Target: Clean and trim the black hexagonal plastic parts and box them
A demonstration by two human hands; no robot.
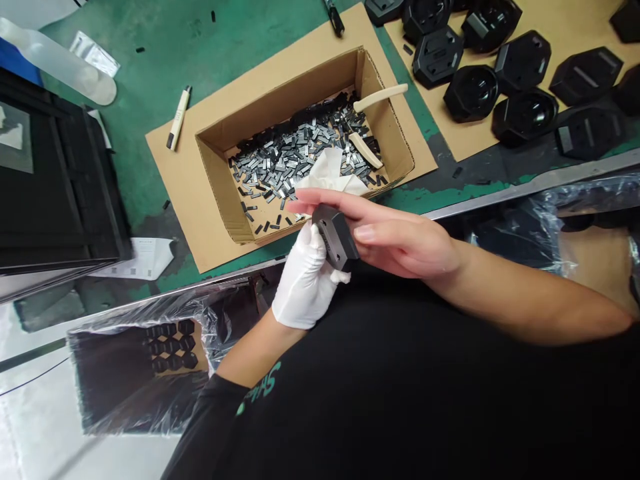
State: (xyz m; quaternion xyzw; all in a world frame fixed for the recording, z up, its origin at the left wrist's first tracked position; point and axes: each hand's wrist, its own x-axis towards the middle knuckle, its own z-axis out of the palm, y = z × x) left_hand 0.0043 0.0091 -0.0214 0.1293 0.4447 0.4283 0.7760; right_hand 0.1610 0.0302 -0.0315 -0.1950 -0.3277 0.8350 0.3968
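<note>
Between my two hands, close to my body, is a black many-sided plastic housing (333,237), tilted, with small holes in its flat face. My left hand (305,287), in a white glove with bare fingertips, is closed on its lower left side. My bare right hand (405,240) holds it from the right, thumb on the edge and fingers reaching behind it, partly hidden. Just beyond my hands stands an open cardboard box (215,190) with many small black and silvery pieces (290,157). A crumpled white cloth (327,170) and a cream-handled tool (381,97) also lie inside it.
Several black housings (523,60) lie on cardboard at the upper right. A cream marker-like tool (179,119), a black pen (334,19) and a clear bottle (65,63) lie on the green table (165,60). Below its edge, a plastic-lined box (113,373) holds more black parts.
</note>
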